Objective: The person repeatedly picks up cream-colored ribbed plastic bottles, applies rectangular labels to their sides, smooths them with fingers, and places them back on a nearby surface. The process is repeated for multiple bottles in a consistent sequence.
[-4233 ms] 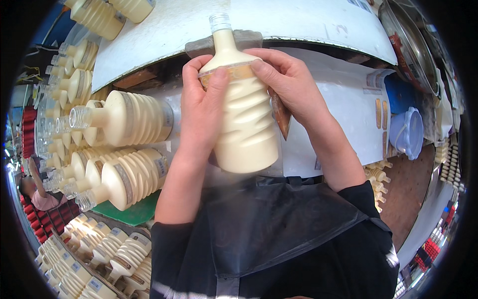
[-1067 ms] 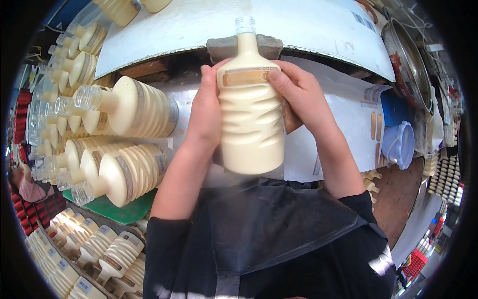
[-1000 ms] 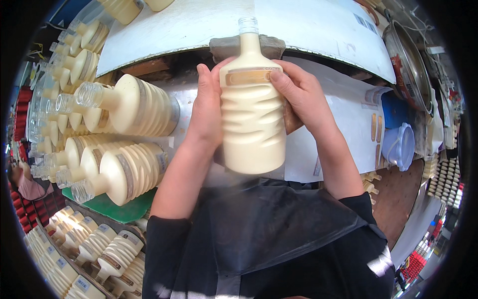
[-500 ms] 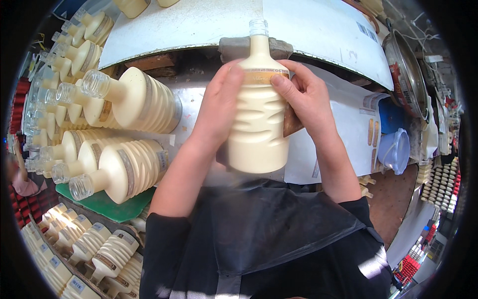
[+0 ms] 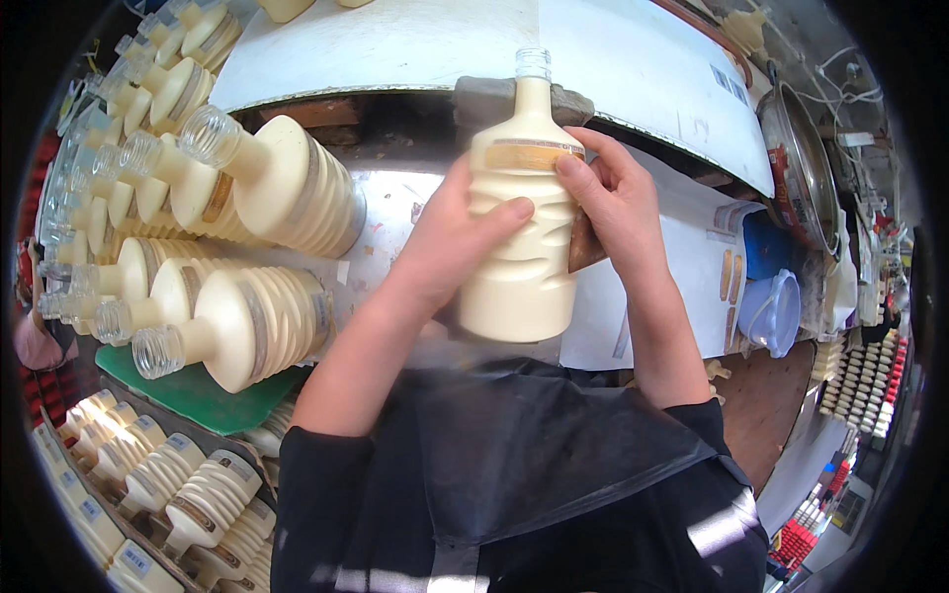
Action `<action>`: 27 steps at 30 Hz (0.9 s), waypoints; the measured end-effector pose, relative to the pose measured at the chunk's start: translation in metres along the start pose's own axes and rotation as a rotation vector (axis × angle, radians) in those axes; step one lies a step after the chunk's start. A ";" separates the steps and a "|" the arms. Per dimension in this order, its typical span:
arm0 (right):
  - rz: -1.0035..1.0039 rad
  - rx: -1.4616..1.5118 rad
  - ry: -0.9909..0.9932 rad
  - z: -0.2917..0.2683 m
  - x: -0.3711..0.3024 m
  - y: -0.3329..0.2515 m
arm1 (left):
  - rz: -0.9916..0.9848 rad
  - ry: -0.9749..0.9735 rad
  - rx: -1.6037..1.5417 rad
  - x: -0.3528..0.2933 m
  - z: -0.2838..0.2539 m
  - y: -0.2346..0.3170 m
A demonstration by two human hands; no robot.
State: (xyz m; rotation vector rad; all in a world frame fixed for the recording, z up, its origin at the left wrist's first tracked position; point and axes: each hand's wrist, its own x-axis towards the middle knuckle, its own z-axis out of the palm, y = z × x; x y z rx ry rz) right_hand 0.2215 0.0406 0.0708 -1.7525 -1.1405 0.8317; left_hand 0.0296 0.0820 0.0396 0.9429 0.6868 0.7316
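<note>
A cream ribbed bottle (image 5: 519, 296) with a clear threaded glass neck stands nearly upright in front of me, its neck away from me. My left hand (image 5: 450, 232) is wrapped round its left side, thumb lying across the ribs. Around the shoulder runs a gold and brown label band (image 5: 519, 155). On the right, my right hand (image 5: 618, 203) presses its thumb on that band's right end, with fingers curled behind the bottle. From under this palm sticks out a flat brown piece (image 5: 585, 247), its far part hidden. Behind the neck lies a grey padded rest (image 5: 480, 99).
Rows of similar bottles (image 5: 277, 188) lie or stand at the left, several more (image 5: 203, 504) below them, beside a green board (image 5: 188, 390). White label sheets (image 5: 657, 287) lie right of the bottle. A lilac bucket (image 5: 771, 314) and a metal basin (image 5: 811, 178) stand at the far right.
My left hand has slid down from the bottle's shoulder to its ribs, thumb now across the front. More of the gold band shows. The right thumb stays at the band's right end.
</note>
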 end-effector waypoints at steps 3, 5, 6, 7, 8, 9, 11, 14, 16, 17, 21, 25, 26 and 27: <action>0.015 0.146 -0.042 0.001 0.001 0.003 | 0.062 0.007 0.061 -0.001 0.006 0.005; 0.040 0.278 -0.110 -0.003 -0.001 0.004 | 0.126 0.036 0.161 -0.005 0.012 0.007; 0.034 0.320 -0.125 -0.005 -0.001 0.005 | 0.145 0.048 0.176 -0.005 0.014 0.007; 0.030 0.364 -0.138 -0.006 -0.001 0.005 | 0.164 0.059 0.192 -0.005 0.015 0.007; 0.039 0.414 -0.146 -0.007 -0.001 0.005 | 0.182 0.070 0.208 -0.004 0.016 0.007; 0.029 0.404 -0.148 -0.008 -0.001 0.004 | 0.197 0.066 0.197 -0.004 0.016 0.005; 0.026 0.371 -0.142 -0.009 -0.001 0.003 | 0.242 0.060 0.181 -0.002 0.015 0.002; -0.015 0.259 -0.131 -0.005 0.002 0.003 | 0.158 0.093 0.161 0.003 0.009 -0.001; 0.000 0.199 -0.138 -0.002 0.005 0.004 | 0.197 0.130 0.161 0.003 0.008 -0.002; 0.026 0.173 -0.141 -0.001 0.006 0.005 | 0.189 0.154 0.162 0.003 0.006 -0.002; 0.042 0.292 -0.116 -0.003 0.009 0.003 | 0.180 0.099 0.161 0.015 -0.006 0.006; 0.051 0.293 -0.112 0.004 0.008 0.000 | 0.125 0.063 0.250 0.034 -0.009 0.012; 0.065 0.280 -0.131 0.003 0.008 -0.002 | 0.094 0.045 0.285 0.036 -0.009 0.012; 0.088 0.283 -0.154 0.002 0.008 -0.005 | 0.106 0.020 0.308 0.036 -0.010 0.011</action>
